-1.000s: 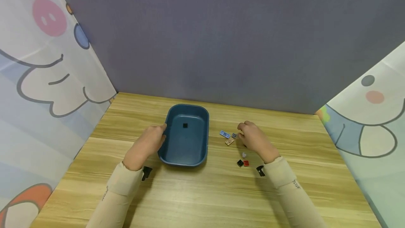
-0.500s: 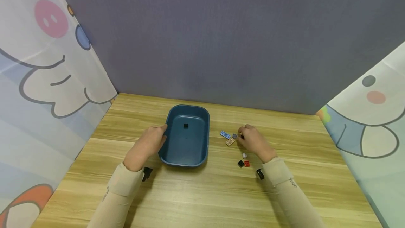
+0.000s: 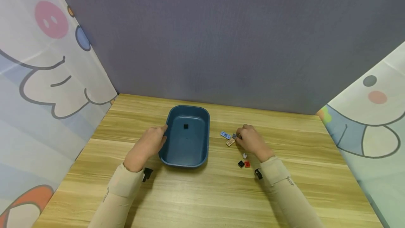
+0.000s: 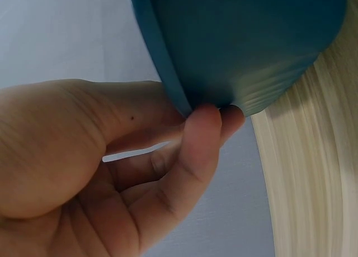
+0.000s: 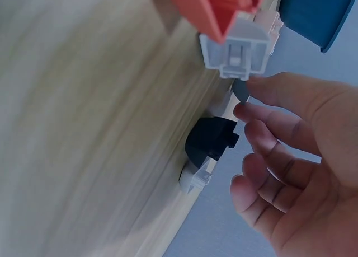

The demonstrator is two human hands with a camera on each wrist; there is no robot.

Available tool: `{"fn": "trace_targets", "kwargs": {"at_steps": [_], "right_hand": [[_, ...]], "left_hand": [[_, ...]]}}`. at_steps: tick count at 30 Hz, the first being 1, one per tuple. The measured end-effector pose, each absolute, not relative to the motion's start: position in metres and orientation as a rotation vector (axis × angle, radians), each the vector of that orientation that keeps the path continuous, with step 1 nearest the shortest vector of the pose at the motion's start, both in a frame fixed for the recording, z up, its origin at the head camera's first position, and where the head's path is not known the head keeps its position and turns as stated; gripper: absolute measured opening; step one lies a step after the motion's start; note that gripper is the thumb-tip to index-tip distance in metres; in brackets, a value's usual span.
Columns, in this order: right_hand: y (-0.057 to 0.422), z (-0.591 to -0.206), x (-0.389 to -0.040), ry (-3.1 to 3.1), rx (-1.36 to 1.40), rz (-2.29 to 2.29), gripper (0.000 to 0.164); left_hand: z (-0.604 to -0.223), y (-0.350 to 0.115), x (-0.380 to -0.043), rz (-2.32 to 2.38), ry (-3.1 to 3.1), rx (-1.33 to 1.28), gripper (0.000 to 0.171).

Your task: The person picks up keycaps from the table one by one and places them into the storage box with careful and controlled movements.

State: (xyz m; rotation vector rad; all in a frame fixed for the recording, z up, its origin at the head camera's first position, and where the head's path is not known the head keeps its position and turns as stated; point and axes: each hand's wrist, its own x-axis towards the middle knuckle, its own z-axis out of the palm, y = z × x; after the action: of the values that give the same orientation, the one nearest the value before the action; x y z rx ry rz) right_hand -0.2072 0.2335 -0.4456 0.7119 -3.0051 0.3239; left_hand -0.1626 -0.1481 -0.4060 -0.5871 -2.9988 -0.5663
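My left hand [image 3: 150, 140] pinches the left rim of a dark blue rectangular plastic bin [image 3: 186, 164]. In the left wrist view the thumb and fingers close on the bin's edge. A black keycap [image 3: 186, 126] lies inside, toward the far end. To the right of the bin, my right hand [image 3: 251, 138] reaches down to the table, thumb and forefinger tips around a small grey-blue keycap [image 5: 240, 90]. Close by are a long light blue keycap [image 3: 225, 135] and a beige keycap [image 3: 230, 142]. Another black keycap [image 5: 211, 138] sits beside the curled fingers, hidden by the hand in the head view.
Nearer the front lie a white keycap [image 3: 244, 156], a black keycap [image 3: 241, 164] and a red keycap [image 3: 247, 164]. A whitish keycap [image 5: 196, 176] shows beyond the black one in the right wrist view. The wooden table [image 3: 202, 200] ends at a grey partition [image 3: 209, 45].
My right hand has shifted slightly left, from near the hidden black keycap to the grey-blue keycap. The left hand and bin stay in place.
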Motion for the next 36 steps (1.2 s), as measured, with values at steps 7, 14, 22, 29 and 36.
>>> {"fn": "trace_targets", "kwargs": {"at_steps": [7,14,22,29,36], "right_hand": [[0.232,-0.446,-0.208,-3.006,0.712,0.322,0.013],[0.232,-0.443,-0.206,-3.018,0.695,0.329,0.013],[0.229,-0.439,-0.205,-3.006,0.7,0.325,0.014],[0.224,-0.431,-0.207,-2.941,0.726,0.335,0.015],[0.209,-0.412,-0.209,-2.873,0.76,0.329,0.016]], "left_hand": [[-0.406,-0.148,-0.163,-0.584,-3.009,-0.586,0.042],[-0.405,-0.148,-0.163,-0.588,-3.023,-0.568,0.042],[-0.406,-0.147,-0.162,-0.579,-3.019,-0.576,0.042],[-0.406,-0.148,-0.162,-0.599,-3.046,-0.555,0.044],[-0.407,-0.149,-0.164,-0.622,-3.056,-0.552,0.044]]}}
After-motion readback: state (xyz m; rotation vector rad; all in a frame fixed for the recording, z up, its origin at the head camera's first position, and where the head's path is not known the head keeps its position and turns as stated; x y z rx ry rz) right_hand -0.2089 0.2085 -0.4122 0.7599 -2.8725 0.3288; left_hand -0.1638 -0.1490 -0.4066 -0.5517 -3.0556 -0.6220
